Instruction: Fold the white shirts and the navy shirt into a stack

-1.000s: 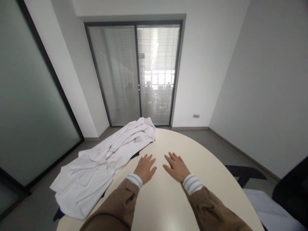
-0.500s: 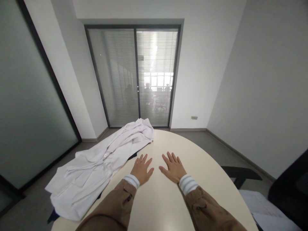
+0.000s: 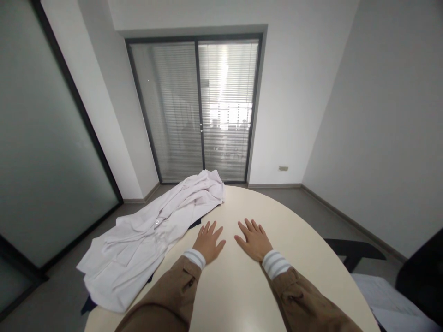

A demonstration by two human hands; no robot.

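My left hand (image 3: 208,241) lies flat on the cream oval table (image 3: 297,240), fingers spread and holding nothing. My right hand (image 3: 254,239) rests flat beside it, a short gap between them, also open and holding nothing. Both arms wear brown sleeves with striped cuffs. A crumpled white shirt (image 3: 148,230) with buttons sprawls along the table's left side, its nearest edge just left of my left hand. A dark garment (image 3: 194,224) peeks out from under the shirt.
A dark chair (image 3: 353,251) stands at the table's right edge, with a black object (image 3: 422,276) at the far right. Sliding glass doors with blinds (image 3: 197,106) face me. A frosted glass wall (image 3: 38,152) runs along the left.
Only the view has shifted slightly left and back; both hands stay flat on the table in the same place.
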